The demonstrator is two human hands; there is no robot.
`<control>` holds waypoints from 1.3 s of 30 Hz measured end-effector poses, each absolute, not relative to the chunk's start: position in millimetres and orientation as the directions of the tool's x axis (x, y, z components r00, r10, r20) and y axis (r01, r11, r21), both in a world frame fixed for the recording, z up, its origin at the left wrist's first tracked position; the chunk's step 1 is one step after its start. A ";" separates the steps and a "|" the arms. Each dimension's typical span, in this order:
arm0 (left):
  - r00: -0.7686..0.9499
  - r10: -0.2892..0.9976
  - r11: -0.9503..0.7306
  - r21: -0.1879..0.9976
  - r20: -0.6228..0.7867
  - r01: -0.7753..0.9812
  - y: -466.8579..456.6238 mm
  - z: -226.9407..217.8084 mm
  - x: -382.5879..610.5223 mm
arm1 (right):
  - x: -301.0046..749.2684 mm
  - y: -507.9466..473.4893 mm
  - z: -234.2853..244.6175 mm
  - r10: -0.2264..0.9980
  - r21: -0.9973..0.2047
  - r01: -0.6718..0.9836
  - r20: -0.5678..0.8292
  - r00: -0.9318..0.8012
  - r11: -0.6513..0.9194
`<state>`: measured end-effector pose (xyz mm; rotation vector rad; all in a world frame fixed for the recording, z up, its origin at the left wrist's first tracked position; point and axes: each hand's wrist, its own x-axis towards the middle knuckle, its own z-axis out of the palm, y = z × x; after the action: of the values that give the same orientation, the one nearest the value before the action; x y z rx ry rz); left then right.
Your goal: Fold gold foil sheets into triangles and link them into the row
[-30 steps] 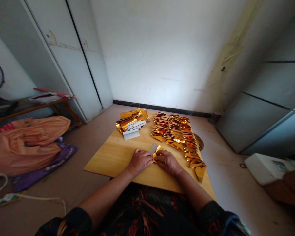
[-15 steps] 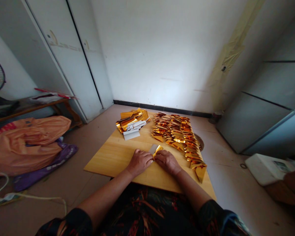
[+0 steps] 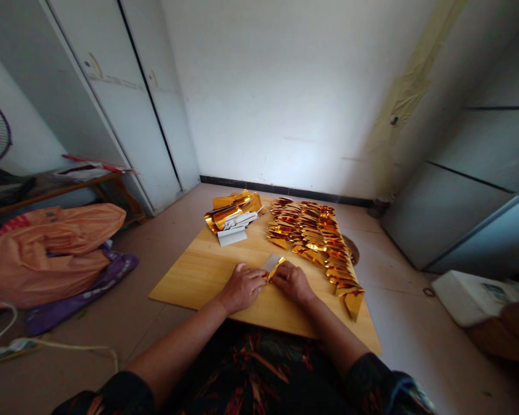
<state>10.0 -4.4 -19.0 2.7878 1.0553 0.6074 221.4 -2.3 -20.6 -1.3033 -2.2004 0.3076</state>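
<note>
A small sheet of gold foil paper (image 3: 273, 263), grey-white on its other side, lies partly folded on the wooden board between my hands. My left hand (image 3: 244, 287) grips its left edge with bent fingers. On the other side my right hand (image 3: 293, 282) pinches the gold folded part, and its fingertips hide some of the paper. To the right, several rows of folded gold paper pieces (image 3: 311, 230) overlap one another. Farther back at the left lies a loose pile of gold foil sheets (image 3: 229, 214), with white-backed strips (image 3: 240, 221) on top.
The wooden board (image 3: 190, 276) serves as a low table before my lap. At left are an orange bag (image 3: 60, 253), a purple bag (image 3: 86, 294) and a wooden bench (image 3: 108, 180). A white box (image 3: 465, 297) stands on the right, near a grey cabinet (image 3: 467, 190).
My left hand has shifted slightly left and down along the paper. The right hand's fingers have curled more, and more of the grey-white side shows. The piles stay as they were.
</note>
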 end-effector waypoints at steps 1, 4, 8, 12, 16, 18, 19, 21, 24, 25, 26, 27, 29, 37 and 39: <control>0.682 0.654 -0.755 0.232 0.326 0.613 -4.5 -19.5 9.5 | 219.7 -2.7 -20.5 0.871 -0.461 0.744 0.339 -0.356 0.484; 0.694 0.649 -0.760 0.237 0.312 0.605 -5.0 -18.7 8.5 | 216.0 -3.3 -22.3 0.889 -0.445 0.777 0.323 -0.324 0.445; 0.702 0.653 -0.758 0.250 0.286 0.603 -4.7 -14.8 7.8 | 214.1 -3.8 -25.3 0.897 -0.397 0.817 0.325 -0.301 0.418; 0.718 0.631 -0.776 0.238 0.292 0.584 -3.3 -13.1 7.0 | 214.2 -7.6 -20.6 0.889 -0.382 0.811 0.304 -0.344 0.444; 0.744 0.602 -0.798 0.209 0.289 0.565 -2.4 -14.3 5.2 | 214.3 -10.3 -15.0 0.889 -0.404 0.795 0.268 -0.370 0.453; 0.757 0.593 -0.805 0.207 0.276 0.556 -1.4 -15.1 3.3 | 214.2 -9.9 -14.7 0.893 -0.395 0.804 0.259 -0.367 0.445; 0.766 0.585 -0.811 0.206 0.267 0.548 -0.6 -15.4 2.2 | 214.2 -9.5 -15.1 0.894 -0.388 0.808 0.258 -0.366 0.443; 0.787 0.565 -0.825 0.203 0.249 0.528 1.7 -15.7 0.0 | 214.5 -8.9 -16.2 0.895 -0.375 0.816 0.258 -0.364 0.440; 0.816 0.531 -0.846 0.198 0.229 0.495 6.0 -15.5 -2.0 | 215.1 -9.3 -16.6 0.887 -0.370 0.811 0.273 -0.371 0.453; 0.822 0.523 -0.851 0.197 0.228 0.487 7.3 -15.2 -2.1 | 215.2 -9.8 -16.1 0.885 -0.369 0.809 0.278 -0.373 0.457; 0.826 0.516 -0.855 0.196 0.228 0.480 8.5 -14.9 -2.1 | 215.1 -10.5 -15.5 0.884 -0.368 0.809 0.280 -0.374 0.459; 0.829 0.510 -0.858 0.194 0.230 0.475 9.7 -14.6 -1.9 | 215.0 -11.3 -14.7 0.885 -0.368 0.810 0.279 -0.373 0.457; 0.834 0.500 -0.864 0.188 0.232 0.466 12.0 -14.1 -1.9 | 214.7 -12.8 -13.4 0.891 -0.368 0.816 0.270 -0.365 0.446; 0.892 0.381 -0.920 0.195 0.244 0.340 25.3 -12.5 -5.6 | 215.4 -12.7 -16.1 0.902 -0.395 0.813 0.243 -0.358 0.429; 0.892 0.374 -0.922 0.208 0.253 0.327 27.0 -13.8 -6.1 | 214.7 -12.9 -15.5 0.908 -0.396 0.818 0.232 -0.350 0.417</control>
<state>-6.1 27.0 -13.8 2.8987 0.5410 0.4348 214.7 -12.9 -15.5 -1.4715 -2.2645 0.2943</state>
